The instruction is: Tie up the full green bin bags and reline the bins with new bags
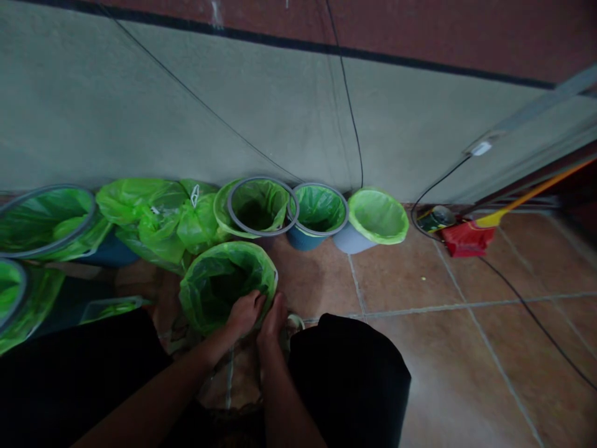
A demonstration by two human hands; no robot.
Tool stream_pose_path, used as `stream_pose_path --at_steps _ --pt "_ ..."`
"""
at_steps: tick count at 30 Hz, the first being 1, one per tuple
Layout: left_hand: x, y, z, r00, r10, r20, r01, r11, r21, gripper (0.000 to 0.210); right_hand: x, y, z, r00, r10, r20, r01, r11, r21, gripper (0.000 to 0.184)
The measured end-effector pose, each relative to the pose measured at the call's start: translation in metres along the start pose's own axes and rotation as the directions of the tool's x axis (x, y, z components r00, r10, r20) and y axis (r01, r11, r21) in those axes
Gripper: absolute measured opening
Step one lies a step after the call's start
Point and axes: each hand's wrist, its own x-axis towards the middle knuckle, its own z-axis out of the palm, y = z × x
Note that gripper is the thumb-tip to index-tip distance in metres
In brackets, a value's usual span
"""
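Between my knees stands a trash bin lined with a green plastic bag [198,298], its edge folded over the rim. My left hand [246,313] reaches over the near right side of the opening, fingers curled and closed on the liner at the rim. Against the outside of the same rim is my right hand [273,317], closed at the liner's edge; some of its fingers are hidden. The bin's inside is dark, and its lower body is mostly covered by the liner and my arms.
Along the wall stand a grey-rimmed bin [263,233], a blue bin [305,239] and a pale bin [352,239], all green-lined. Filled green bags [161,218] and a large bin [88,214] lie left. A red dustpan [469,239] and black cable [527,305] are right.
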Motion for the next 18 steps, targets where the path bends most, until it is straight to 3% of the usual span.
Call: stream_pose_path --at_steps 7,11,14,18 --pt "0.003 -0.004 0.002 1.000 0.025 0.012 -0.025 0.999 0.031 0.034 0.001 0.006 0.000 0.996 0.044 -0.074 -0.048 0.997 -0.061 0.020" --pt "0.009 -0.009 0.003 0.999 0.037 0.036 -0.038 0.999 0.026 0.036 0.004 0.009 0.000 0.987 0.157 -0.017 -0.156 0.987 0.050 0.017" --pt "0.013 -0.010 0.000 0.996 -0.014 0.084 0.010 0.999 0.050 0.029 0.005 0.009 -0.001 0.985 0.174 0.016 -0.175 0.982 0.067 0.013" --pt "0.020 -0.003 -0.011 0.991 -0.126 -0.040 0.129 0.989 0.077 0.031 0.008 -0.001 -0.004 0.996 0.082 -0.040 -0.086 0.990 -0.111 0.019"
